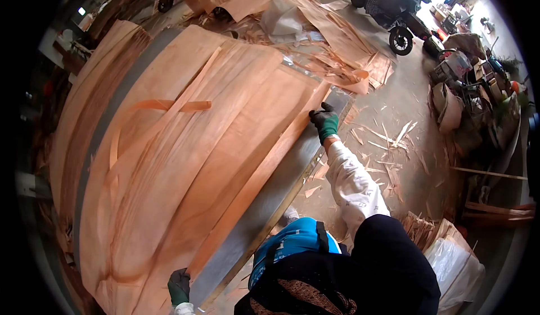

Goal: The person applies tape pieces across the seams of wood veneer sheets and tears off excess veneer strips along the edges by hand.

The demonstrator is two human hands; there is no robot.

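Note:
Long sheets of thin reddish-brown veneer lie stacked across a grey-topped table. My right hand, in a green and dark glove, grips the far end of a narrow veneer strip along the near edge of the stack. At the strip's other end, low in the view, my left hand is closed on its corner, in a similar glove. A loose curled strip rests on top of the sheets.
Veneer scraps are heaped beyond the table, and splinters litter the floor at the right. A parked scooter stands at the back right. Piled clutter lines the right wall. Veneer offcuts with plastic sit at the lower right.

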